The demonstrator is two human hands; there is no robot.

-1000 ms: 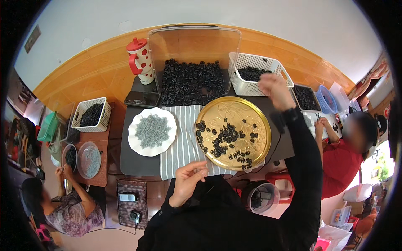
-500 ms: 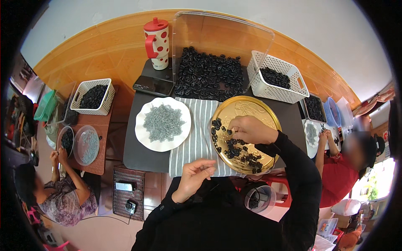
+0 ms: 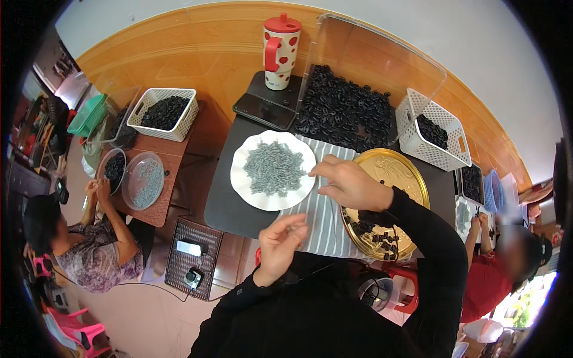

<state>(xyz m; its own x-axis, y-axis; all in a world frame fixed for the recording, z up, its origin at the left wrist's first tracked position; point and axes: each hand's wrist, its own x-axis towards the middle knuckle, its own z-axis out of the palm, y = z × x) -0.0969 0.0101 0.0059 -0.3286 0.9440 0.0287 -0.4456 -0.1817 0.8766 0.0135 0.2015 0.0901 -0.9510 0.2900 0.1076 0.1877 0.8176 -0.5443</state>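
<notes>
Table [image 3: 239, 206]: dark top, a grey striped cloth [image 3: 322, 218] across its near edge.
Clear bin [image 3: 346, 113]: at the far edge, heaped with small black parts; a white basket [image 3: 433, 131] of the same sits at the far right corner.
Gold tray [image 3: 406, 179]: near right side, black pieces [image 3: 376, 230] bunched at its near rim.
White plate [image 3: 271, 173]: centre-left, piled with small grey pieces [image 3: 273, 168].
Right hand [image 3: 349, 182]: a second ago up at the basket, then over the tray, now swung left to the plate's right rim, fingertips pinched narrow; what they hold I cannot tell.
Left hand [image 3: 280, 241]: barely moved, hovering over the cloth's near edge, fingers loosely curled, apparently empty.
Reading: attention has shifted from black parts to grey ones.
</notes>
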